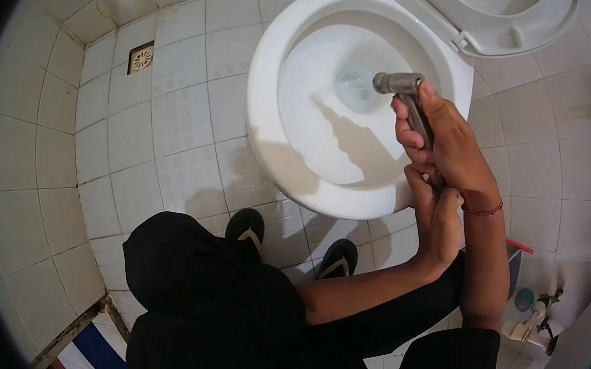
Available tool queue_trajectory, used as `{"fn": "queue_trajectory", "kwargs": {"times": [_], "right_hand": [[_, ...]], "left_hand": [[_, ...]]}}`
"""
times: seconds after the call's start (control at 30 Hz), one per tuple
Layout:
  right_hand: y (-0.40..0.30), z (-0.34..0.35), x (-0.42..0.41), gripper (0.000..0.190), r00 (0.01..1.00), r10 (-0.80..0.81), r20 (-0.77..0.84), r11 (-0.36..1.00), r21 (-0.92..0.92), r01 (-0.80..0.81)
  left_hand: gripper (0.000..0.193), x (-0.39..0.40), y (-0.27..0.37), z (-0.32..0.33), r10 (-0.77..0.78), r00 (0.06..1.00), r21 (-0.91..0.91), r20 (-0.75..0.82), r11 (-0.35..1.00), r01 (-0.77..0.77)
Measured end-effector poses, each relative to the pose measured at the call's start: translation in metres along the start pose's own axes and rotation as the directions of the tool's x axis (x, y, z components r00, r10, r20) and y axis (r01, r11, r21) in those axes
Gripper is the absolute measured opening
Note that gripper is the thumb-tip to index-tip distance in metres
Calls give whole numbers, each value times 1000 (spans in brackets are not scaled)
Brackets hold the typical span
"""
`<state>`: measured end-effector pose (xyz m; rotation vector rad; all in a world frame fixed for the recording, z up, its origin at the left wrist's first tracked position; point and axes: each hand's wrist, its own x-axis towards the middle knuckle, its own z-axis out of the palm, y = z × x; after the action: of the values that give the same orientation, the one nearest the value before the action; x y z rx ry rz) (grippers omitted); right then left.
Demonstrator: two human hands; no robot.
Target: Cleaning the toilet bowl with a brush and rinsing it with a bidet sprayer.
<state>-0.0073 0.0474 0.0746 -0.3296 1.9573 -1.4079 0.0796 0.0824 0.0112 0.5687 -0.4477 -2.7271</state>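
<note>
A grey metal handheld bidet sprayer [401, 82] is held over the right side of a white toilet bowl [265, 89]. My right hand [451, 139], with a red braided cord at the wrist, grips its handle, the thumb close behind the head. Just below, my left hand [435, 215] pinches the sprayer's lower end, which the fingers mostly hide. The spray head faces left across the bowl, and no jet of water can be made out. Clear water [357, 88] lies at the bottom of the bowl, with shadows of hands and sprayer on its inner wall.
The raised toilet seat [537, 42] leans back at the upper right. A floor drain [141, 59] sits in the tiled floor [178, 118], left. Wet tiles surround my flip-flops [339, 259]. Pipe fittings [535, 318] and a white basin [581, 344] stand at right.
</note>
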Motion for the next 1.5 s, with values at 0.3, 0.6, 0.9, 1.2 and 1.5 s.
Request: {"fn": "queue_trajectory", "kwargs": {"times": [0.3, 0.6, 0.9, 1.2, 1.5], "right_hand": [[-3, -7, 11, 44, 938, -208, -277, 927, 250, 280], [-14, -36, -8, 42, 822, -288, -491, 946, -11, 324], [-6, -37, -13, 44, 803, -330, -496, 928, -325, 181], [4, -42, -17, 49, 838, -351, -418, 794, -608, 29], [8, -42, -24, 51, 895, -273, -351, 744, -668, -35]], "left_hand": [[21, 23, 22, -3, 5, 988, -28, 151, 1000, -1], [23, 21, 7, 1, -139, 946, 178, 294, 980, 89], [21, 8, -58, -22, -25, 921, 759, 389, 576, -305], [29, -2, -63, -19, -363, 864, 647, 349, 760, 58], [33, -2, -63, -17, -379, 857, 751, 350, 660, -15]]}}
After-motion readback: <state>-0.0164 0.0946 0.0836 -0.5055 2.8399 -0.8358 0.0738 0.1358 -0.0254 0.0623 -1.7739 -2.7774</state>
